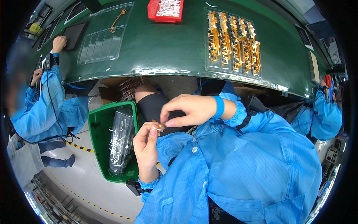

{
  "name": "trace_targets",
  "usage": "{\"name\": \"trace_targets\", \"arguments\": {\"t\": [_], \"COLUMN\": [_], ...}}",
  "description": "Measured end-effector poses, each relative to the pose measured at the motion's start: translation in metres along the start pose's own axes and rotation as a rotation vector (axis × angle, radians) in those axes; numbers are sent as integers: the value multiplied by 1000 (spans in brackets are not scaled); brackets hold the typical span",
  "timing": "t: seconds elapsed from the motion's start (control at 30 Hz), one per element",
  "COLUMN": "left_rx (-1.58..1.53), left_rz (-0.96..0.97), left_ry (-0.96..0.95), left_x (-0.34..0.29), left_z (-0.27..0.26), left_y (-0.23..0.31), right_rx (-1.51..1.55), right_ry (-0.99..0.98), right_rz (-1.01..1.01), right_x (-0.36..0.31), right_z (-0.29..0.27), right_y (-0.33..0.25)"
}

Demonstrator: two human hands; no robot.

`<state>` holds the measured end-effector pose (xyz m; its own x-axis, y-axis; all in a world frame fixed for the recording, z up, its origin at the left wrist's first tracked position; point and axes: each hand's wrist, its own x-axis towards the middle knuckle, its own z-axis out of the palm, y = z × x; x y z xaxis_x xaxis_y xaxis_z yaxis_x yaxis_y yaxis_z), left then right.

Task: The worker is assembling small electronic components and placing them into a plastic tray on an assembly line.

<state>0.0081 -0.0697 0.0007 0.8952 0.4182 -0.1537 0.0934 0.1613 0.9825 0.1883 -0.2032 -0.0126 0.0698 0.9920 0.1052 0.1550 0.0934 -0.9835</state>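
Note:
My left hand (146,145) is closed, thumb against fingers, on a small orange-brown flex cable (159,129) with a white bit on it. My right hand (188,110), with a blue band at the wrist, reaches across from the right. Its thumb and index finger are pinched at the same small cable, touching or nearly touching my left fingertips. Most of the cable is hidden by the fingers. Both hands are in front of my body, over my lap, below the table edge.
On the green table (167,48) lie a clear tray of several flex cables (234,43), a red bin of white pieces (165,10) and a clear tray with one cable (100,43). A green bin (97,145) holding plastic trays stands left of my hands. Co-workers sit on both sides.

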Motion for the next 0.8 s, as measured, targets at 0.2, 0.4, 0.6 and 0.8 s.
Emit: {"name": "trace_targets", "arguments": {"t": [0.2, 0.4, 0.6, 0.8], "left_rx": [89, 509, 840, 785], "left_rz": [-45, 339, 606, 647], "left_ry": [-24, 267, 237, 253], "left_x": [1, 5, -1, 0], "left_z": [-3, 15, 12, 12], "left_y": [6, 1, -14, -17], "right_rx": [27, 17, -16, -57], "right_ry": [-49, 114, 123, 138], "right_rz": [-17, -38, 33, -59], "right_x": [9, 5, 3, 0], "right_z": [4, 13, 21, 23], "right_y": [-4, -2, -7, -7]}}
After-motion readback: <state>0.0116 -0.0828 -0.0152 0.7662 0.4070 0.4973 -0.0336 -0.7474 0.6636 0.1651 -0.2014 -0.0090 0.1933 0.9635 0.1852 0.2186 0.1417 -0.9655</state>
